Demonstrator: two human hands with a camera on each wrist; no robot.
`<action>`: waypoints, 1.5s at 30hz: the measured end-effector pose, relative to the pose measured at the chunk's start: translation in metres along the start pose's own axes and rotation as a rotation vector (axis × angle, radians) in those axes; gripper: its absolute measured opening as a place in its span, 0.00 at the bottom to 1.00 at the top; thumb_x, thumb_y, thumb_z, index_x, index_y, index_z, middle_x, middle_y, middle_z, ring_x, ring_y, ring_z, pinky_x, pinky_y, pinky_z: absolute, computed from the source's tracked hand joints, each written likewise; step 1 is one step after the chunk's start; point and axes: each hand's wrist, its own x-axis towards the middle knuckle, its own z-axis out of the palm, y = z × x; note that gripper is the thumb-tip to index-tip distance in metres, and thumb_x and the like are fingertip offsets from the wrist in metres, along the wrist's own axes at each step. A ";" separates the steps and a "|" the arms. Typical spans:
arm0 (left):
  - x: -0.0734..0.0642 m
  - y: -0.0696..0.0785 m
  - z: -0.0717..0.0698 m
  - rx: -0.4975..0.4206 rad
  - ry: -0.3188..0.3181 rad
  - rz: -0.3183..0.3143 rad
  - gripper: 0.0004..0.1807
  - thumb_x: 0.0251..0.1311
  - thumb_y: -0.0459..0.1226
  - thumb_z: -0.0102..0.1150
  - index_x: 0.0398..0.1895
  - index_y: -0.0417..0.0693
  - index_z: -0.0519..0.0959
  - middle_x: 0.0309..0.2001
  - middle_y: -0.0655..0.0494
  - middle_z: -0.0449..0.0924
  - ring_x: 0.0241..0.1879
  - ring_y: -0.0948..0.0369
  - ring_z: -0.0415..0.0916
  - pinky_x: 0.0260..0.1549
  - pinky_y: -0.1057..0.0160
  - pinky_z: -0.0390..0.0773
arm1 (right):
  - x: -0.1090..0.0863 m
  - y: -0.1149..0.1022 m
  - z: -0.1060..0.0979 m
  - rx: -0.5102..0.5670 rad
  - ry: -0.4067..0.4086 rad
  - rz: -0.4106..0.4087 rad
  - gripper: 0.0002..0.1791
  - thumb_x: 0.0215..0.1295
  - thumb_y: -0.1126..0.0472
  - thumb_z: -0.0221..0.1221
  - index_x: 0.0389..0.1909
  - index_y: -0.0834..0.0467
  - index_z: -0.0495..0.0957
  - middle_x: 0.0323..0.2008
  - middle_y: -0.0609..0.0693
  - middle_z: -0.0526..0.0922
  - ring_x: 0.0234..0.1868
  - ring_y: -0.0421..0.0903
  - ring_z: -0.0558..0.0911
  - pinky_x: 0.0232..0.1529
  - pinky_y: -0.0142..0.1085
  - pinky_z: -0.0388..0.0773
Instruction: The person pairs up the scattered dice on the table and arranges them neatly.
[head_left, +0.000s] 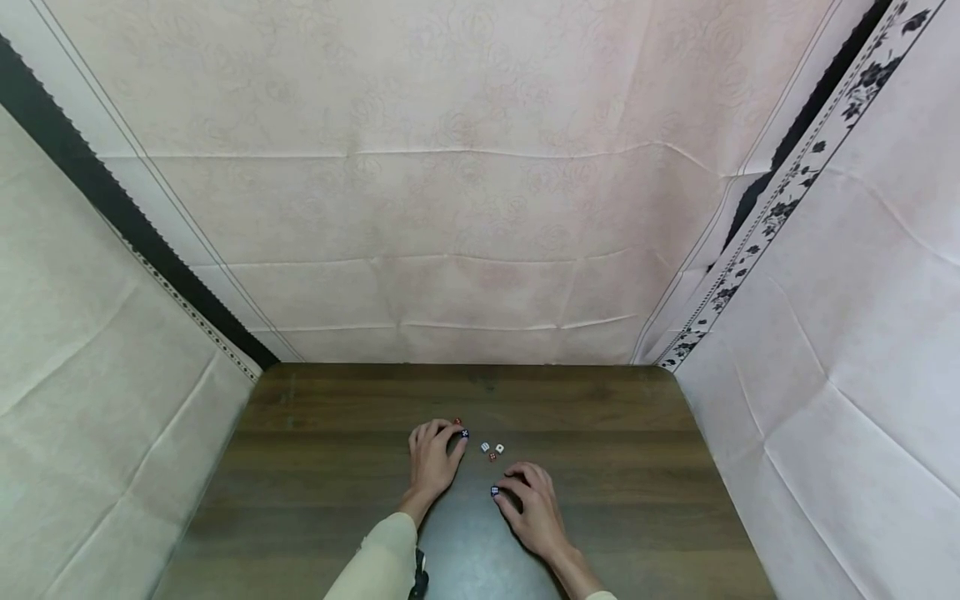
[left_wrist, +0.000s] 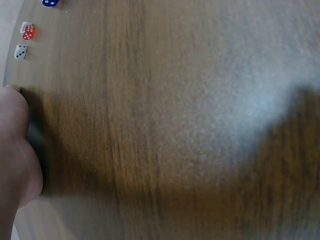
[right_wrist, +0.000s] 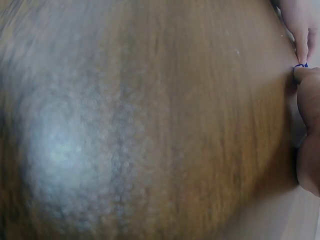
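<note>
In the head view, my left hand (head_left: 433,460) pinches a dark blue die (head_left: 465,433) between thumb and forefinger. A red die (head_left: 457,421) lies just beyond those fingertips. My right hand (head_left: 536,510), nearer the front, pinches another dark blue die (head_left: 495,491) at its thumb and forefinger tips. Between the hands sit two white dice, one on the left (head_left: 485,447) and one on the right (head_left: 500,448), with a red die (head_left: 492,457) close by. The left wrist view catches a white die (left_wrist: 20,51), a red die (left_wrist: 28,33) and a blue die (left_wrist: 50,2).
The brown wood-grain table (head_left: 315,467) carries the dice. Pale patterned cloth (head_left: 465,208) hangs behind its far edge, and further cloth panels flank both sides. A dark band (head_left: 420,575) shows by the left sleeve (head_left: 378,558).
</note>
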 end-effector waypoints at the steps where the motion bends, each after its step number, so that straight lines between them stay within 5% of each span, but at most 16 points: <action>1: 0.000 0.000 0.000 0.000 0.001 0.001 0.12 0.74 0.44 0.75 0.54 0.51 0.93 0.56 0.47 0.88 0.61 0.39 0.80 0.75 0.28 0.65 | 0.000 0.000 0.000 -0.001 -0.003 0.003 0.11 0.63 0.59 0.83 0.45 0.50 0.94 0.53 0.53 0.90 0.61 0.57 0.85 0.64 0.61 0.77; 21: 0.001 0.001 0.001 -0.026 0.041 0.020 0.11 0.71 0.42 0.76 0.52 0.49 0.93 0.54 0.47 0.88 0.59 0.39 0.80 0.72 0.27 0.64 | 0.002 -0.003 0.001 -0.022 -0.028 0.039 0.11 0.62 0.58 0.83 0.44 0.49 0.93 0.53 0.52 0.88 0.60 0.56 0.84 0.65 0.62 0.77; 28: -0.004 0.011 -0.009 -0.027 0.070 0.048 0.10 0.68 0.35 0.79 0.50 0.45 0.93 0.53 0.46 0.89 0.56 0.41 0.81 0.69 0.27 0.68 | 0.000 -0.001 0.002 -0.004 -0.040 0.052 0.11 0.64 0.57 0.83 0.44 0.49 0.93 0.53 0.52 0.88 0.61 0.57 0.84 0.67 0.63 0.76; 45: -0.045 0.023 -0.044 -0.037 -0.012 0.144 0.09 0.66 0.36 0.82 0.47 0.48 0.94 0.53 0.49 0.90 0.54 0.46 0.84 0.68 0.29 0.73 | 0.000 -0.003 0.002 -0.027 -0.046 0.057 0.11 0.64 0.57 0.82 0.45 0.48 0.93 0.54 0.51 0.88 0.61 0.56 0.84 0.67 0.62 0.76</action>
